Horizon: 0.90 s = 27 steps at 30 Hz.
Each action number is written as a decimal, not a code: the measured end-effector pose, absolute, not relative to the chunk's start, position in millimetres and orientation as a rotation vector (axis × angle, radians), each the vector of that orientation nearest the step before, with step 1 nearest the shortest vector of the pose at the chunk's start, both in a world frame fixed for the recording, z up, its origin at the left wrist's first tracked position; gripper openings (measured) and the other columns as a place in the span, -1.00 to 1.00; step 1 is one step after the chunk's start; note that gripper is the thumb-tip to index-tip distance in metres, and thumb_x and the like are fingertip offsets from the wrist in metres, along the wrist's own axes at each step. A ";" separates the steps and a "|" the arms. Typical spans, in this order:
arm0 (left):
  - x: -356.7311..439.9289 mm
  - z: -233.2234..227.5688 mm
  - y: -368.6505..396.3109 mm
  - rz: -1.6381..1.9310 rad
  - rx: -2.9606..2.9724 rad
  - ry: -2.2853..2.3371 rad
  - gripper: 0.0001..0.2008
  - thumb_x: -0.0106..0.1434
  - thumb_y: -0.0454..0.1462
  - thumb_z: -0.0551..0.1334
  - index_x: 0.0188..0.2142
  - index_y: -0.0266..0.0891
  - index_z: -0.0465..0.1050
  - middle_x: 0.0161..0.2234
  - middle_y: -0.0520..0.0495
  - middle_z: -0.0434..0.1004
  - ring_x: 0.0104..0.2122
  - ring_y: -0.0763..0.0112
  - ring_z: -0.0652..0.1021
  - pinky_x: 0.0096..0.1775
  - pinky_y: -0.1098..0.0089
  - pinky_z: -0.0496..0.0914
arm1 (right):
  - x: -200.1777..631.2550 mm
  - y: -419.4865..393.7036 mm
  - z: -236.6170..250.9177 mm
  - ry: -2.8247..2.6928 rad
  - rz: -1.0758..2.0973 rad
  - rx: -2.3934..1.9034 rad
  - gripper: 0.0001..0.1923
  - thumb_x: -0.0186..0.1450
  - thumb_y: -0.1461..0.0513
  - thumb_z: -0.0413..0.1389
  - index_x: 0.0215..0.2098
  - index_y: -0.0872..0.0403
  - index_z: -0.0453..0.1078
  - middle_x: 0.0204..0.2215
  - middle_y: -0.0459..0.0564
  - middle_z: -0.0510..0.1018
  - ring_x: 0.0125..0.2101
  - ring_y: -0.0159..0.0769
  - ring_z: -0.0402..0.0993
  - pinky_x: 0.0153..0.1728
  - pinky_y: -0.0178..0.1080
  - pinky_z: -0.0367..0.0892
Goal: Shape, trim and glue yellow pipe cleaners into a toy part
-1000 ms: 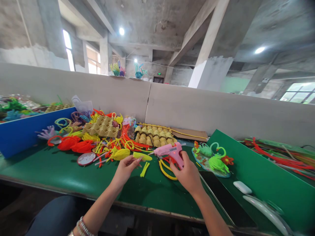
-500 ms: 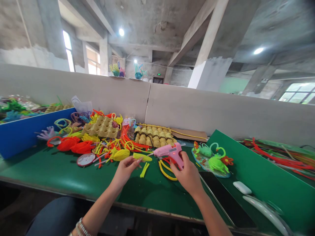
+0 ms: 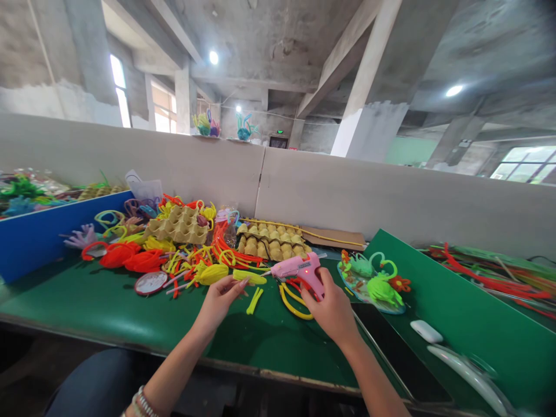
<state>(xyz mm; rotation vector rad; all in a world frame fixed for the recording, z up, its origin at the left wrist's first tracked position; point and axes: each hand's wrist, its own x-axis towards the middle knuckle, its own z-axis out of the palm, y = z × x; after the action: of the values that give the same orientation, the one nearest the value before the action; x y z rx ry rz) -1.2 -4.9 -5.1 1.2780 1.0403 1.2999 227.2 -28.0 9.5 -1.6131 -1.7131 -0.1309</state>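
My right hand (image 3: 332, 310) is wrapped round the handle of a pink glue gun (image 3: 295, 268), whose nozzle points left. Between the fingers of my left hand (image 3: 221, 298) is a bundle of yellow-green pipe cleaners (image 3: 249, 277), held level above the table. The nozzle is close to the bundle's right end; whether they touch I cannot tell. Below it on the green table lies a short yellow-green pipe cleaner piece (image 3: 255, 301). A yellow curved strand (image 3: 293, 307) rests under the glue gun.
Egg cartons (image 3: 271, 240) and a heap of red and yellow pipe cleaners (image 3: 147, 255) line the back. On the right are a decorated board with green swans (image 3: 382, 289), a phone (image 3: 399, 353), a white case (image 3: 426, 331) and a green divider (image 3: 456, 295). A blue divider (image 3: 61, 226) stands left.
My left hand and the yellow-green bundle have shifted very slightly left. The glue gun in my right hand stays practically in place.
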 end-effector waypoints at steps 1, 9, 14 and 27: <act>-1.4 -5.7 -4.6 1.303 1.280 1.037 -0.71 -0.07 -0.06 0.33 -0.50 -0.27 0.54 -0.56 -0.03 0.55 -0.50 0.39 0.47 -0.42 0.44 0.29 | 227.5 -27.8 9.5 -1.715 -0.126 -1.617 -0.78 0.17 0.10 -0.03 -0.25 0.02 0.18 -0.53 -0.06 0.49 -0.56 -0.23 0.45 -0.59 -0.34 0.19; -3.0 -5.5 -4.8 1.300 1.308 1.058 -0.71 -0.04 -0.06 0.31 -0.48 -0.27 0.54 -0.55 -0.04 0.55 -0.48 0.38 0.48 -0.39 0.43 0.32 | 230.4 -27.0 9.2 -1.721 -0.157 -1.624 -0.77 0.16 0.12 -0.03 -0.23 0.03 0.19 -0.52 -0.05 0.50 -0.56 -0.23 0.46 -0.61 -0.35 0.17; -2.4 -3.7 -5.1 1.301 1.293 1.065 -0.68 -0.07 -0.03 0.32 -0.50 -0.27 0.53 -0.55 -0.05 0.55 -0.49 0.37 0.48 -0.39 0.42 0.31 | 230.8 -28.1 11.2 -1.708 -0.144 -1.631 -0.78 0.15 0.13 -0.02 -0.25 0.03 0.19 -0.54 -0.07 0.49 -0.59 -0.25 0.43 -0.60 -0.34 0.17; -2.9 -0.6 -6.2 1.301 1.248 1.085 -0.64 -0.11 0.01 0.32 -0.51 -0.25 0.53 -0.53 -0.05 0.55 -0.47 0.37 0.47 -0.39 0.43 0.29 | 230.4 -28.3 10.9 -1.709 -0.176 -1.626 -0.79 0.17 0.11 -0.02 -0.25 0.02 0.18 -0.52 -0.06 0.49 -0.55 -0.21 0.46 -0.59 -0.33 0.20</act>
<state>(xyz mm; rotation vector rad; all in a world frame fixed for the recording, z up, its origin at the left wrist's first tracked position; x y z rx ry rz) -2.9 -6.2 -0.6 1.2483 1.0853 1.3009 230.4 -28.3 10.9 -1.6259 -1.7089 -0.1756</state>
